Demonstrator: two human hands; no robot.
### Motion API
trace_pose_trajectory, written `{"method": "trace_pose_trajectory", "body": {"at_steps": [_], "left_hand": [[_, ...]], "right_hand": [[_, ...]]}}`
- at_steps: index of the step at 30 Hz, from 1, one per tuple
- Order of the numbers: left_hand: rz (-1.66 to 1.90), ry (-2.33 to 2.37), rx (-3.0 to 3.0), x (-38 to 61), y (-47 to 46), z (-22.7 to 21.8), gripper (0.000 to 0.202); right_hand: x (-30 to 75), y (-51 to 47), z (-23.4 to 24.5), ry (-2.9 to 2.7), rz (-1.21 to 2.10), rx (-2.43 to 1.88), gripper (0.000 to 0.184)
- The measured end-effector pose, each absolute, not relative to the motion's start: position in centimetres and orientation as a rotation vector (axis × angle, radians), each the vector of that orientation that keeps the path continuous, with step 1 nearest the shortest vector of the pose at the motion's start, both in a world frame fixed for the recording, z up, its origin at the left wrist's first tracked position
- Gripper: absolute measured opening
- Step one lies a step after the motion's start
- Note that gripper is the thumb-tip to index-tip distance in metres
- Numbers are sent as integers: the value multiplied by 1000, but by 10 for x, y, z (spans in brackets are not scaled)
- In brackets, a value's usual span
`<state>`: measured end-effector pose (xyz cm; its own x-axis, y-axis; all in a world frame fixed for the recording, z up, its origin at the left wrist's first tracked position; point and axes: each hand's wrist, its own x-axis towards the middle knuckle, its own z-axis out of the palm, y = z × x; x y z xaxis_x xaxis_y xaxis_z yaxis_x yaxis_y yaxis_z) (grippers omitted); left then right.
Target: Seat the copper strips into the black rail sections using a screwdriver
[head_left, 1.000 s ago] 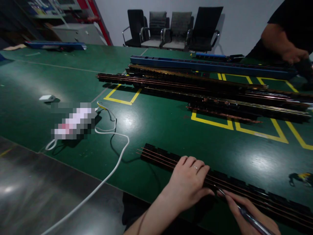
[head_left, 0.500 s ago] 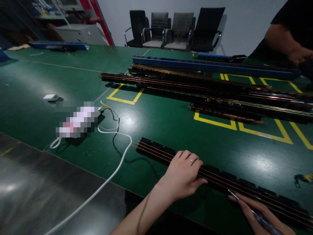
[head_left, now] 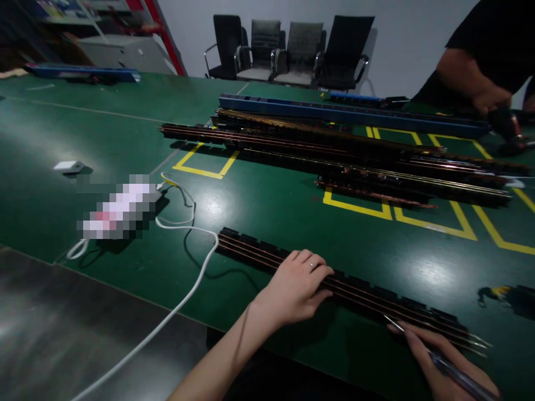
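A long black segmented strip with several thin copper rods along it lies slantwise near the table's front edge. My left hand is closed over its middle, fingers across the far side and thumb on the near side. In my right hand is a slim screwdriver with a translucent dark handle, held like a pen. Its metal tip points at the near edge of the strip; I cannot tell whether they touch. The rods' bare ends stick out at the strip's right end.
A white cable runs from a blurred-out white block, passing the strip's left end. Behind lie a pile of dark copper-lined strips and a blue rail. A black-and-yellow tool lies right. A co-worker's hand holds a dark tool.
The view has shifted, bringing the strip's right end into sight. The screwdriver tip has slid slightly right along the strip. My left hand keeps its grip. The co-worker's dark tool shows more fully.
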<state>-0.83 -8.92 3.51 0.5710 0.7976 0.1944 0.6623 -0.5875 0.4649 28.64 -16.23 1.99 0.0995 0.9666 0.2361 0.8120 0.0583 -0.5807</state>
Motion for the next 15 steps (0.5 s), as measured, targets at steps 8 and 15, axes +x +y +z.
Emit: {"method": "trace_pose_trajectory", "body": {"at_steps": [8, 15], "left_hand": [[726, 1173, 2567, 5, -94, 9, 34], [645, 1191, 2603, -19, -86, 10, 36]], "right_hand": [[264, -167, 29, -1593, 629, -1777, 24], [277, -174, 28, -1513, 608, -1797, 24]]}}
